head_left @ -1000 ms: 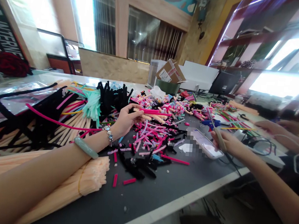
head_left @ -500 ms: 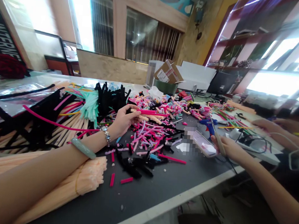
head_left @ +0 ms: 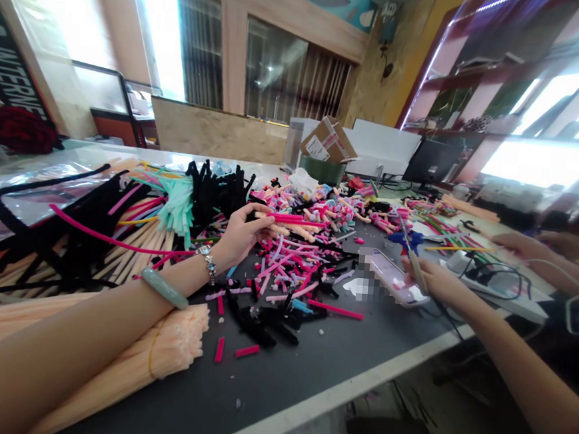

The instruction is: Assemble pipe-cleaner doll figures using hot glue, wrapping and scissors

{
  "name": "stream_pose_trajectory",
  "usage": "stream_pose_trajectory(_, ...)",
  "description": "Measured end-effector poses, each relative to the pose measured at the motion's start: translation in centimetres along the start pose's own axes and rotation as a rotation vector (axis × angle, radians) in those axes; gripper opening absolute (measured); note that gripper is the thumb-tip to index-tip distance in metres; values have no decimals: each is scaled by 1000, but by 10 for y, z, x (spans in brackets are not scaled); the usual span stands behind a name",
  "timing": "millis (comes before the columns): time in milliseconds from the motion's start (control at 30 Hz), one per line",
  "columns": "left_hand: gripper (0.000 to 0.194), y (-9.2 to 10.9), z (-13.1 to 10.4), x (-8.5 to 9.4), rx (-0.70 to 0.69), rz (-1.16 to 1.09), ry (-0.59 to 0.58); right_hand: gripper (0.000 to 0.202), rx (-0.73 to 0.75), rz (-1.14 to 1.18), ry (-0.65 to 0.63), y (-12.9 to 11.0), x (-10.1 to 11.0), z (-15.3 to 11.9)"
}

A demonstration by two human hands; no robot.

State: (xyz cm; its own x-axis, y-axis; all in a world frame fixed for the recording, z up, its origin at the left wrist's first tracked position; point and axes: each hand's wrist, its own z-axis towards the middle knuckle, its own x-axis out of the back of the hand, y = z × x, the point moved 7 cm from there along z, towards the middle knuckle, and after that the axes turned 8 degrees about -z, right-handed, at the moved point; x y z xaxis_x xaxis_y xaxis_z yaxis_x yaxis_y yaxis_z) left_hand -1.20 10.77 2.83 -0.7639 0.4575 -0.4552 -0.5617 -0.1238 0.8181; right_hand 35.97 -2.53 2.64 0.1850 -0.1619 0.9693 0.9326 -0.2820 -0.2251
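Observation:
My left hand [head_left: 244,235] pinches a few pipe cleaners, pink ones [head_left: 299,220] above peach ones [head_left: 301,231], over a pile of cut pink and lilac pieces [head_left: 290,264]. In my right hand [head_left: 427,279] is a pair of scissors [head_left: 408,238], its blades pointing up and away, beside a phone [head_left: 390,275] lying on the dark table [head_left: 301,378]. A blue glue gun [head_left: 404,239] lies just behind the scissors. Under my left forearm rests a thick bundle of peach pipe cleaners [head_left: 173,348].
Black [head_left: 221,188] and mint [head_left: 175,201] pipe cleaners lie at the left. Behind the pile stands a cardboard box [head_left: 328,140] in a green container. A power strip with cables [head_left: 495,283] sits at the right, near another person's hands [head_left: 522,249].
My right hand has shifted slightly left with the scissors. My left hand keeps its hold on the pipe cleaners. The whole view has moved a little.

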Motion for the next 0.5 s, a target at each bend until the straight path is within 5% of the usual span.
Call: stream_pose_trajectory(500, 34, -1, 1, 2, 3, 14, 9, 39, 23, 141, 76, 2, 3, 10)
